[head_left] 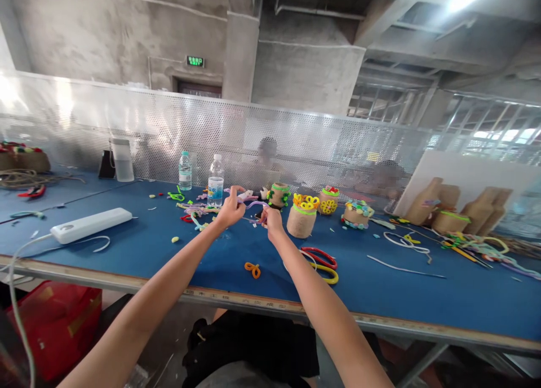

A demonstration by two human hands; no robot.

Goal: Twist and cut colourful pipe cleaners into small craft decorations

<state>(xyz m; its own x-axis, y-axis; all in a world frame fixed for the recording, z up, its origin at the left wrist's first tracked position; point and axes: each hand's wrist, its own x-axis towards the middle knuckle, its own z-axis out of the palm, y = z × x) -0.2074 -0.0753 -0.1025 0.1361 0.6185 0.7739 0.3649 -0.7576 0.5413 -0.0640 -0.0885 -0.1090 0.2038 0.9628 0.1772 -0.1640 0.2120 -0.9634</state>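
From here I see the left hand (231,209) and right hand (273,220) pinching a bowed purple pipe cleaner (256,203); I judge this shaping, next calling for steady bending.

"EXIT" on the green sign (195,61)

Pipe cleaner (256,203): bridging the left fingers (235,190) and right fingers (265,215), above the desk (169,270)
Pipe-cleaner pile (203,210): on the desk, left of the fingers
Water bottles (215,181): two, left of and behind the fingers
Power strip (91,226): well to their left
Pipe-cleaner loops (252,270): before them, towards the desk's front edge
Jars (301,223): four, right of the fingers, one slightly behind
Bottle forms (425,203): far right, before a board (431,168)
Perforated screen (139,115): behind all these
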